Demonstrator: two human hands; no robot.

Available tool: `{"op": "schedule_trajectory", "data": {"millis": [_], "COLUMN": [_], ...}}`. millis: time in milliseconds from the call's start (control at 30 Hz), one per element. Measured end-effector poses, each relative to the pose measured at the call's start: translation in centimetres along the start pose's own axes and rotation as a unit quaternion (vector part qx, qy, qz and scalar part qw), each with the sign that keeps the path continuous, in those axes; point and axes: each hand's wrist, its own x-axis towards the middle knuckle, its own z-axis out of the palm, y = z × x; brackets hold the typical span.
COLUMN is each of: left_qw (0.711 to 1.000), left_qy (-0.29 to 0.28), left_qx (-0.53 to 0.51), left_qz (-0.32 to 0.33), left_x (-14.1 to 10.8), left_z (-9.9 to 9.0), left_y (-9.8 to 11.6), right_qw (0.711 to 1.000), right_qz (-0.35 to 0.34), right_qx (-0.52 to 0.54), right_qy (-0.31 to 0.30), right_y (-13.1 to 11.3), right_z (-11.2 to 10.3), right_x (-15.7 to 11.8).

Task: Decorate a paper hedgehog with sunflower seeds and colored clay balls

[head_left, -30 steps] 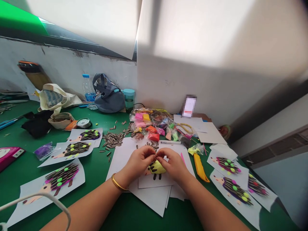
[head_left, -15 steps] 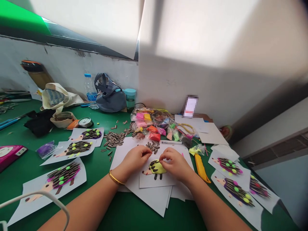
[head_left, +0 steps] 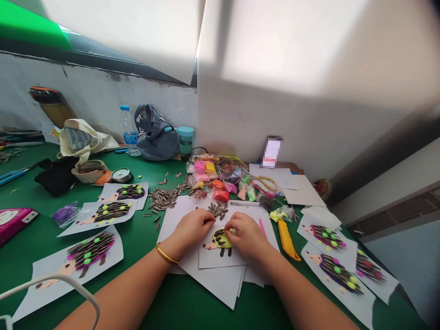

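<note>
A small hedgehog figure (head_left: 222, 239) with a yellow-green clay body, dark seeds on its back and dark legs lies on white paper (head_left: 220, 262). My right hand (head_left: 249, 233) is over the body's upper right part, its fingers pinched; whatever is between the fingertips is too small to make out. Left of it, my left hand (head_left: 194, 229) rests near the paper's upper left edge with fingers pressed together, their content hidden. A small pile of striped seeds (head_left: 218, 210) lies just beyond, between both hands.
More seeds (head_left: 163, 199) lie behind on the left. Bagged coloured clay (head_left: 220, 183) is heaped at the back. A yellow cutter (head_left: 288, 240) is on the right. Finished hedgehog sheets (head_left: 91, 250) flank both sides, and a white cable (head_left: 74, 284) crosses the lower left.
My right hand has shifted slightly left over the hedgehog's body, uncovering more of a pink strip on the paper. My left hand has hardly moved.
</note>
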Motion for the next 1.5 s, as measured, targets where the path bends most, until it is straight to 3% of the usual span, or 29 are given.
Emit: {"op": "schedule_trajectory", "data": {"millis": [533, 900, 1067, 1267, 1500], "left_qw": [1.0, 1.0, 0.999, 0.999, 0.999], "left_qy": [0.003, 0.011, 0.049, 0.028, 0.025], "left_qx": [0.005, 0.005, 0.015, 0.027, 0.035], "left_qz": [0.001, -0.011, -0.007, 0.004, 0.013], "left_x": [-0.1, -0.3, -0.2, -0.2, -0.2], "left_z": [0.1, -0.1, 0.3, 0.6, 0.5], "left_y": [0.0, 0.2, 0.2, 0.3, 0.4], "right_qw": [0.996, 0.999, 1.0, 0.997, 0.992], "right_qz": [-0.024, -0.008, -0.001, -0.028, 0.018], "right_qx": [-0.081, -0.032, -0.007, -0.073, -0.122], "right_qy": [-0.023, -0.009, 0.024, 0.01, 0.022], "right_y": [-0.4, 0.0, 1.3, 2.9, 3.1], "right_z": [0.5, 0.2, -0.5, 0.5, 0.2], "right_x": [0.2, 0.1, 0.6, 1.9, 2.2]}}
